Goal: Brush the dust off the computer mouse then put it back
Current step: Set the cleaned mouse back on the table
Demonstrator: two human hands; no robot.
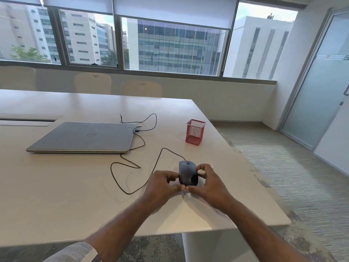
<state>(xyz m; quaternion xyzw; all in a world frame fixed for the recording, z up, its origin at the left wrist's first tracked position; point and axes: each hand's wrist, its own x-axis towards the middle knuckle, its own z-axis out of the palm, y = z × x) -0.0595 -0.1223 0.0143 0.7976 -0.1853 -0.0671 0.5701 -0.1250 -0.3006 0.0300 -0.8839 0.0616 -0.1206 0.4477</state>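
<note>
A dark grey wired computer mouse point(187, 173) sits near the white table's point(75, 195) right front corner, held between both hands. My left hand point(162, 183) grips its left side with curled fingers, thumb at its rear. My right hand point(208, 183) curls round its right side, and a small pale object point(201, 172), perhaps the brush's handle, shows between those fingers. The two thumbs meet behind the mouse. Its black cable point(132, 165) loops left across the table toward the laptop.
A closed silver laptop point(83, 138) lies at the middle left with the cable plugged in on its right. A red mesh pen holder point(195, 132) stands behind the mouse, near the right table edge. Chairs line the far side under the windows.
</note>
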